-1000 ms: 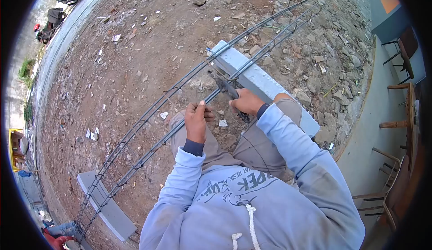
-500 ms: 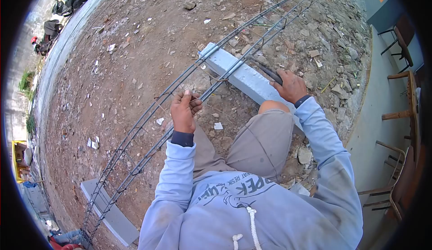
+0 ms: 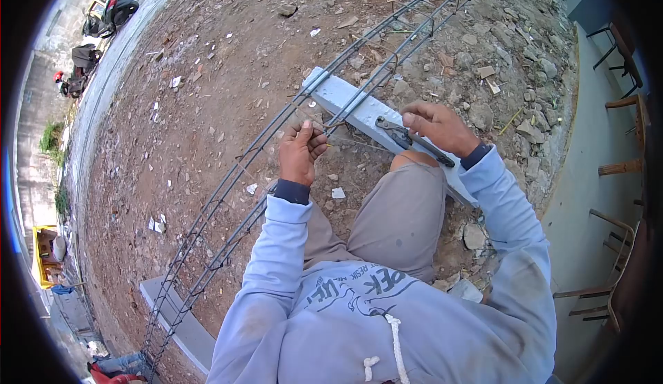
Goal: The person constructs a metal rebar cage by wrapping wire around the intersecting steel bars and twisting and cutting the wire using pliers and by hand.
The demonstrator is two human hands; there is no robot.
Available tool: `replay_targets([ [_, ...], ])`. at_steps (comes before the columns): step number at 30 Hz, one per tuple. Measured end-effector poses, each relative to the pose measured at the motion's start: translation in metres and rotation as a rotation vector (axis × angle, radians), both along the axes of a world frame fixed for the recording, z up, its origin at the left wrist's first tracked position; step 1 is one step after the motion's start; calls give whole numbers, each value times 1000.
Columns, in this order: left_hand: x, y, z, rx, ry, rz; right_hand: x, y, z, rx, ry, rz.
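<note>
A long rebar cage of thin steel bars and bent ties runs diagonally across the view, resting on a pale grey beam. My left hand is beside the cage's near bars, thumb and fingers pinched on thin tie wire that trails toward the right. Black-handled pincers lie on top of the beam, close to my knee. Just above them hovers my right hand, fingers loosely stretched and holding nothing I can see.
A second grey beam supports the cage's lower left end. Rubble and stones cover the ground. Chairs stand on a paved strip at right. Motorbikes are at upper left. Part of another person shows at lower left.
My right hand has let go of the pincers, which now lie on the beam. My left hand stays at the cage with the wire. The whole view has shifted slightly.
</note>
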State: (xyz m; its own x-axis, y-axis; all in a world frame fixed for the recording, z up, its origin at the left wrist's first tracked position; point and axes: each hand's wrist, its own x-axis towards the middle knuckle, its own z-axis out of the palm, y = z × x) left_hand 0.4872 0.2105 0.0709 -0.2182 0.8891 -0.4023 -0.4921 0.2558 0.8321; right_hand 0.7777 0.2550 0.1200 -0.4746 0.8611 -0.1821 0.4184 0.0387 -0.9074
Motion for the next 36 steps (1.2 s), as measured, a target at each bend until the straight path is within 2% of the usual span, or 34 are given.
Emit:
replay_targets([
  [1,0,2,0,7,-21,-15,-9,-2,18,-73,107,105],
  [4,-9,9,-1,37,-23,-44,-20,-26,38,228,-89,321],
  [7,-21,4,2,41,75,-41,-3,-50,52,517,-236,355],
  [10,-15,-1,4,52,120,-85,-6,-50,44,520,-169,128],
  [13,29,-6,10,44,98,-198,-48,-44,32,445,-213,-20],
  [15,47,-5,4,135,26,-245,-80,-41,3,441,-204,-33],
  [18,36,-2,7,203,249,-268,-113,-45,-29,245,-20,-250],
  [19,32,-3,3,157,278,-190,-115,-47,-33,193,-19,-268],
  [22,-3,-1,-9,42,686,-89,-121,-46,-45,59,-31,-329],
  [23,-13,2,-27,51,801,-32,-122,-42,-56,31,-49,-345],
  [25,-17,9,-34,-15,1012,-146,-123,-36,-60,-40,-96,-362],
  [27,-15,16,-35,-58,1189,-248,-123,-35,-65,16,-231,-336],
  [30,-18,32,-55,-106,1082,-424,-121,-30,-68,-14,-301,-355],
  [31,-18,33,-58,-116,922,-399,-121,-29,-68,-40,-299,-393],
  [34,-23,38,-65,-126,759,-398,-126,-28,-89,-81,-333,-491],
  [36,-24,43,-64,-151,764,-447,-130,-20,-100,-69,-346,-526],
])
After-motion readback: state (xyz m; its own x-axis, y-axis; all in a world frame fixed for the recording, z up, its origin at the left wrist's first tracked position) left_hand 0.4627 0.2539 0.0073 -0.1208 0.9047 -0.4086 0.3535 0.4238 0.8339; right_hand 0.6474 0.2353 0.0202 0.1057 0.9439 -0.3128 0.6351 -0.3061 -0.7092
